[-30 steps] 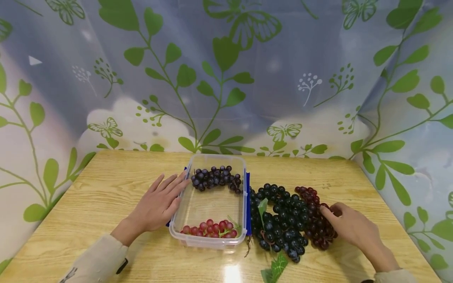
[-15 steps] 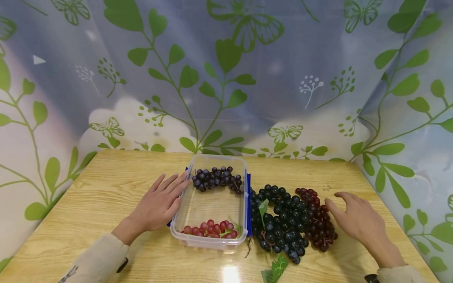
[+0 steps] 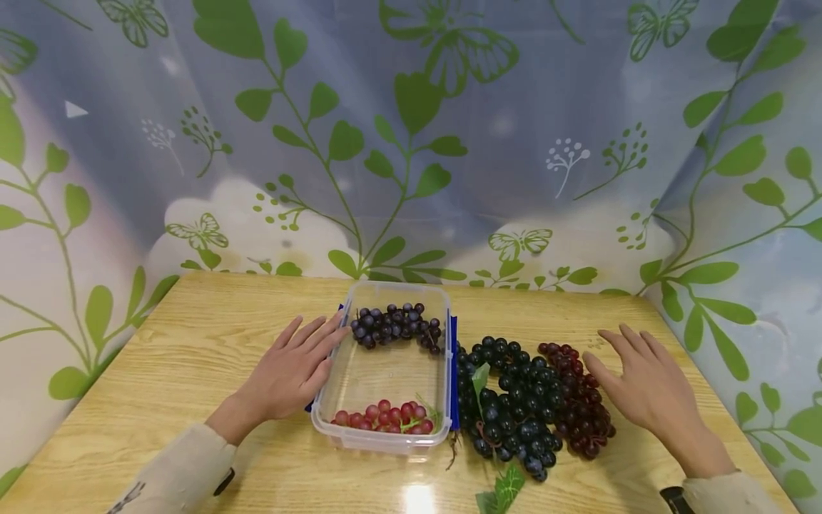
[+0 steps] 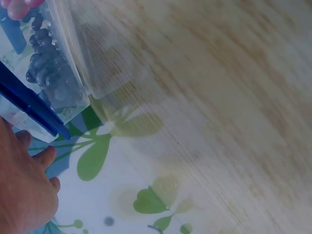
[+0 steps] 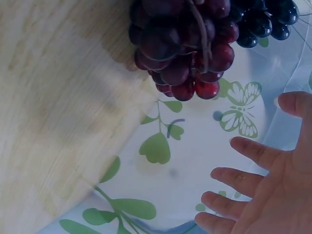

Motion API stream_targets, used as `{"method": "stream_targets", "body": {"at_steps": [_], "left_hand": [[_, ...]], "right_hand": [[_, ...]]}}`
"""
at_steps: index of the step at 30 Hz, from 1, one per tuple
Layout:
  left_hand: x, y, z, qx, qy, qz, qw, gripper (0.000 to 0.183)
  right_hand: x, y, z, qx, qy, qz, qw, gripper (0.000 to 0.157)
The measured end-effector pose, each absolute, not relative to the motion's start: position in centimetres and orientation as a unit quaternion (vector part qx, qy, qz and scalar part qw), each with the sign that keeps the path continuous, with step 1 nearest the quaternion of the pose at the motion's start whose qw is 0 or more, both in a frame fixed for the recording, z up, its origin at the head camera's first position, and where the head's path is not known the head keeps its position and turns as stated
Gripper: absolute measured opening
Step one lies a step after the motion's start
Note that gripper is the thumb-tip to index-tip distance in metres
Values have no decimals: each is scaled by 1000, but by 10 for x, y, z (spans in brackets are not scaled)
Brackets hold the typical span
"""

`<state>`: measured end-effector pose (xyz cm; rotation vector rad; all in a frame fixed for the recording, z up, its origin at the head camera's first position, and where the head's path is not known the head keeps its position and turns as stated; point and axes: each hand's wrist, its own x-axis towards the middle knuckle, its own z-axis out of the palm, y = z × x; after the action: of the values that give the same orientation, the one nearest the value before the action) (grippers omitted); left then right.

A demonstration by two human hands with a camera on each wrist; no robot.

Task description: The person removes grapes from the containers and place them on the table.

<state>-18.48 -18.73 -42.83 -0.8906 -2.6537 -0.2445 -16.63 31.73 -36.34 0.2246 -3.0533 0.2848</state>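
My left hand lies with straight fingers along the left wall of a clear plastic container, fingertips at its rim. Inside the container, a bunch of dark purple grapes sits at the far end and a bunch of red grapes at the near end. My right hand hovers with spread fingers to the right of a dark red grape bunch, holding nothing. In the right wrist view its fingers are apart from the dark red grapes.
Large black grape bunches lie between the container and the dark red bunch. A green leaf sticks out toward the near edge. Blue latch flaps hang at the container's sides. A patterned curtain stands behind the wooden table.
My right hand has let go of the dark red grape bunch, moved right and away from it, and its fingers have straightened. The left hand stays at the container.
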Motion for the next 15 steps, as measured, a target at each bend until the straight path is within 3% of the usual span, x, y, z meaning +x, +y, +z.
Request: {"method": "stream_targets", "body": {"at_steps": [15], "left_hand": [[-184, -186, -426, -316, -932, -82, 159, 49]], "right_hand": [[-169, 286, -354, 101, -992, 69, 38, 78]]}}
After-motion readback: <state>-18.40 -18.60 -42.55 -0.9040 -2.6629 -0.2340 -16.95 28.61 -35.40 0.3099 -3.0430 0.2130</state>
